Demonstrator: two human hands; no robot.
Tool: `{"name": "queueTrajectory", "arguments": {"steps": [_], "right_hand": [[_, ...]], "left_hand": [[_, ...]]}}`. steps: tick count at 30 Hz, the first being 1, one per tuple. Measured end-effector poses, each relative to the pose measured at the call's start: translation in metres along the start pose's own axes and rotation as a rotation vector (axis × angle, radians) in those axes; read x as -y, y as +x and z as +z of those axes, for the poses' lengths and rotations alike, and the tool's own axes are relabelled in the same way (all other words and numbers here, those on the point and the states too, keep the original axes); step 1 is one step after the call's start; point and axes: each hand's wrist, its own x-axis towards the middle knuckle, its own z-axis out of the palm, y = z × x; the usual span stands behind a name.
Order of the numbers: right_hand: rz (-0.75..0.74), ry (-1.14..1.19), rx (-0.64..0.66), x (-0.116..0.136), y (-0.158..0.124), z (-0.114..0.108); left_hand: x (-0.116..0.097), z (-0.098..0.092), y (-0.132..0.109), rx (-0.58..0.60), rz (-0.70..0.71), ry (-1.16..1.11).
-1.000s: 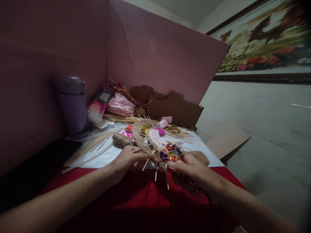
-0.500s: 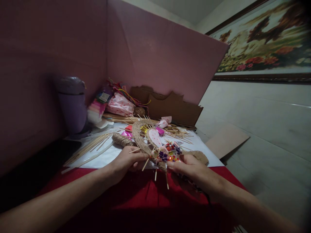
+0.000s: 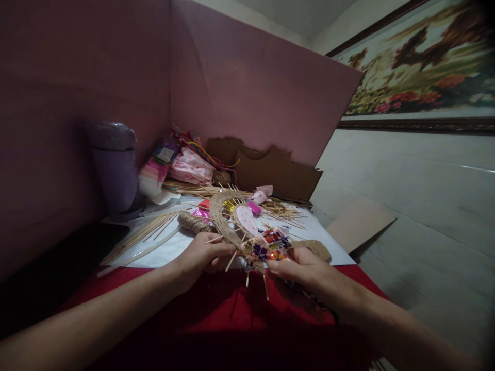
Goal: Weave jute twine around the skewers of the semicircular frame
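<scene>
My left hand (image 3: 209, 255) pinches the lower left edge of a twine-wrapped ring (image 3: 221, 216) with thin wooden sticks poking outward all round. A pale dotted oval piece (image 3: 246, 219) sits inside the ring. In my right hand (image 3: 297, 265) is a strip of flowered cloth (image 3: 259, 250), which lies across the ring's near part. More of the cloth trails below my right palm. Both hands are closed, thumbs on top. The far fingers of the right hand are hidden.
Wooden sticks (image 3: 143, 234) and a twine bundle (image 3: 195, 222) lie on the white sheet (image 3: 166, 252) at left. Behind stand a purple bin (image 3: 116, 175), a pink dotted cloth bundle (image 3: 192, 166), a twine ball (image 3: 222, 178) and torn cardboard (image 3: 266, 172). Red cloth (image 3: 209, 309) covers the near edge.
Almost nothing differs. The flowered cloth and my right hand have shifted very slightly; both hands keep their hold.
</scene>
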Motion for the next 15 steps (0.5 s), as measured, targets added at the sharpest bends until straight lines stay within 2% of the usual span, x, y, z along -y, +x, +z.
{"name": "queueTrajectory", "arguments": {"steps": [5,15], "right_hand": [[-0.039,0.006,-0.001,-0.0016,0.0021,-0.0006],[-0.026,0.016,-0.008,0.0001,0.0031,0.0011]], "left_hand": [[0.002,-0.0013,0.0017,0.003,0.0,0.0],[0.0018,-0.0006,0.0009,0.006,0.002,-0.014]]}}
